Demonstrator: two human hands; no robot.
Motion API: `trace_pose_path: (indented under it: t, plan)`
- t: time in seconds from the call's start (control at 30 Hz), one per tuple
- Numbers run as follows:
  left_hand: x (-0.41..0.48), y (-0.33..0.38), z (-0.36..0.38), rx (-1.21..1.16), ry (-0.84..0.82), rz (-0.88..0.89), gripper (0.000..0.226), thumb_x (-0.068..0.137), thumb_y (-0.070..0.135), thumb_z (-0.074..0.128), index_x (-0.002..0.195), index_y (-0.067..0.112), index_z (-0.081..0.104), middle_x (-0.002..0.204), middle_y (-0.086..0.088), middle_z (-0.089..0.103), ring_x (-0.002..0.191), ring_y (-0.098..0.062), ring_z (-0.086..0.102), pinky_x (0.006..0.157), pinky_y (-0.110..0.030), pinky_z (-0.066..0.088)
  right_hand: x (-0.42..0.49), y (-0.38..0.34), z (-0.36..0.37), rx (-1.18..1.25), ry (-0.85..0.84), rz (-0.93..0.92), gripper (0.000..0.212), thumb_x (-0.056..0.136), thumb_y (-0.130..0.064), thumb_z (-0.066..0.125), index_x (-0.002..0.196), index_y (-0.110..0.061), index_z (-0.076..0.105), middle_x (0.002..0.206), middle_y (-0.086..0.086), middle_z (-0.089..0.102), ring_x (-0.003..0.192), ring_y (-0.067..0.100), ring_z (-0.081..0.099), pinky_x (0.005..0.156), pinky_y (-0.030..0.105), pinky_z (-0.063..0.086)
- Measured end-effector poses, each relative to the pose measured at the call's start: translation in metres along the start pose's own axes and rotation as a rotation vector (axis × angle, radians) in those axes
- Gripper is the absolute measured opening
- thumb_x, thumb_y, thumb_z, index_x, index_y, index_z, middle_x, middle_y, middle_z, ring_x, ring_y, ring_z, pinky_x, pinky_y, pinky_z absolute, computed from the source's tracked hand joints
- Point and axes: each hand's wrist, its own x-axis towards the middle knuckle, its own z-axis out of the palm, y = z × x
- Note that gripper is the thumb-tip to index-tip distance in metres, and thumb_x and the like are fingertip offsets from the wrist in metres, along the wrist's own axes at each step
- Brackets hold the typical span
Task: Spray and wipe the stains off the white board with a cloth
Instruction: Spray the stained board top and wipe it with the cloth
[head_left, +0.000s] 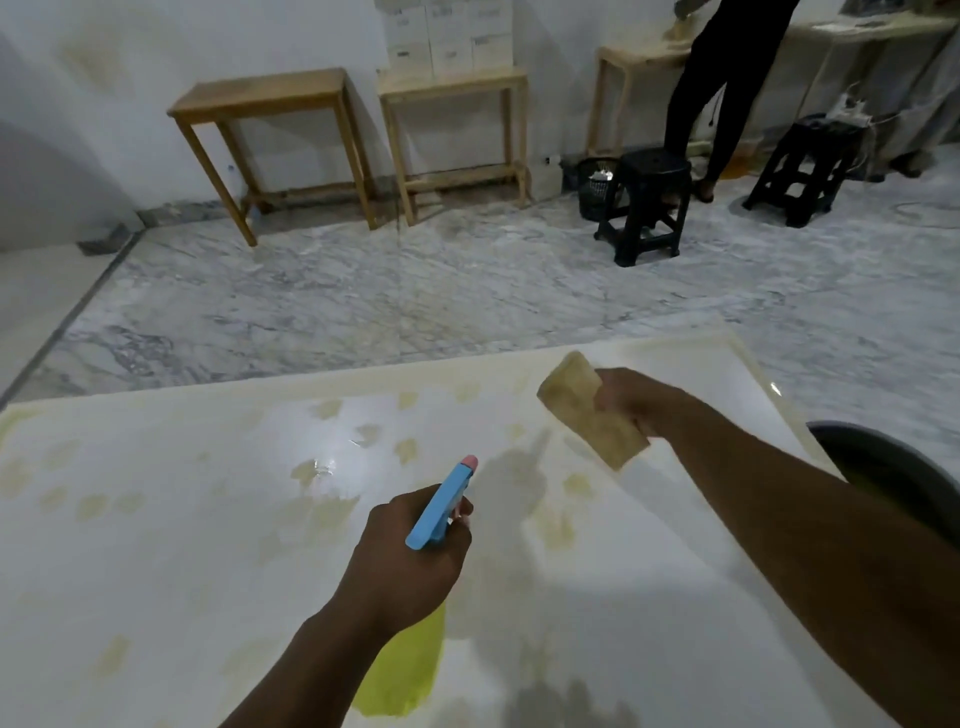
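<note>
The white board lies flat in front of me, dotted with several yellowish stains and a wet glossy patch near its middle. My left hand grips a spray bottle with a blue trigger head and pink nozzle; its yellow-green body shows below my wrist. The nozzle points toward the board's centre. My right hand is raised above the board's far right part and holds a folded tan cloth, which is clear of the surface.
Beyond the board is marble floor. Two wooden tables stand against the far wall, with black plastic stools and a small bin to the right. A person in dark clothes stands at the back right. A dark round object sits by the board's right edge.
</note>
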Motion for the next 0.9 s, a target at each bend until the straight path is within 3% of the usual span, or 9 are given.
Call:
trace_pose_path:
  t: [0.1, 0.2, 0.27, 0.37, 0.57, 0.7, 0.9]
  plan:
    - [0.034, -0.012, 0.0, 0.041, 0.022, -0.017, 0.025, 0.092, 0.02, 0.066, 0.083, 0.042, 0.059, 0.088, 0.011, 0.073, 0.079, -0.005, 0.067, 0.062, -0.008, 0.049, 0.073, -0.041, -0.001, -0.411, 0.154, -0.229, 0.037, 0.094, -0.006, 0.048, 0.129, -0.017, 0.056, 0.128, 0.013, 0.06, 0.106, 0.029, 0.056, 0.081, 0.031, 0.039]
    - [0.052, -0.022, 0.004, 0.068, 0.015, -0.032, 0.026, 0.092, 0.02, 0.066, 0.084, 0.044, 0.058, 0.088, 0.011, 0.073, 0.08, -0.005, 0.066, 0.063, -0.008, 0.05, 0.128, -0.01, 0.021, -0.708, 0.103, -0.192, 0.053, 0.099, -0.015, 0.041, 0.151, -0.019, 0.036, 0.155, 0.011, 0.04, 0.139, 0.031, 0.04, 0.113, 0.04, 0.032]
    - [0.055, -0.027, 0.008, 0.075, 0.003, -0.044, 0.023, 0.092, 0.019, 0.066, 0.087, 0.041, 0.062, 0.087, 0.012, 0.073, 0.079, -0.004, 0.066, 0.062, -0.007, 0.048, 0.14, 0.029, 0.044, -0.842, 0.091, -0.183, 0.057, 0.099, -0.019, 0.038, 0.155, -0.026, 0.026, 0.163, 0.005, 0.024, 0.149, 0.028, 0.023, 0.12, 0.048, 0.021]
    - [0.052, -0.035, 0.017, 0.071, -0.031, -0.063, 0.016, 0.091, 0.019, 0.065, 0.091, 0.035, 0.066, 0.086, 0.009, 0.074, 0.076, -0.01, 0.068, 0.063, -0.013, 0.052, 0.127, 0.07, 0.068, -0.851, 0.229, -0.306, 0.068, 0.091, -0.006, 0.042, 0.154, -0.028, 0.029, 0.165, -0.003, 0.019, 0.153, 0.021, 0.011, 0.122, 0.048, 0.012]
    - [0.022, -0.035, 0.023, 0.109, -0.057, -0.054, 0.019, 0.091, 0.019, 0.065, 0.09, 0.038, 0.061, 0.089, 0.013, 0.071, 0.076, -0.002, 0.067, 0.061, -0.005, 0.046, 0.038, 0.119, 0.1, -0.798, 0.241, -0.366, 0.075, 0.085, 0.0, 0.045, 0.153, -0.03, 0.032, 0.164, -0.007, 0.02, 0.153, 0.018, 0.01, 0.123, 0.045, 0.004]
    - [-0.028, -0.026, 0.017, 0.119, -0.046, -0.05, 0.013, 0.09, 0.023, 0.063, 0.092, 0.036, 0.064, 0.093, 0.014, 0.071, 0.076, -0.006, 0.069, 0.063, -0.008, 0.048, -0.046, 0.166, 0.138, -0.823, 0.237, -0.354, 0.077, 0.085, -0.002, 0.044, 0.154, -0.03, 0.027, 0.164, -0.011, 0.015, 0.154, 0.015, 0.004, 0.124, 0.044, 0.0]
    - [-0.148, -0.023, 0.003, 0.089, -0.028, -0.034, 0.017, 0.089, 0.021, 0.063, 0.082, 0.037, 0.061, 0.091, 0.012, 0.071, 0.068, -0.006, 0.066, 0.061, -0.015, 0.047, -0.184, 0.243, 0.206, -0.77, 0.254, -0.394, 0.074, 0.077, -0.009, 0.033, 0.148, -0.03, 0.043, 0.16, -0.009, 0.03, 0.152, 0.017, 0.016, 0.122, 0.046, 0.008]
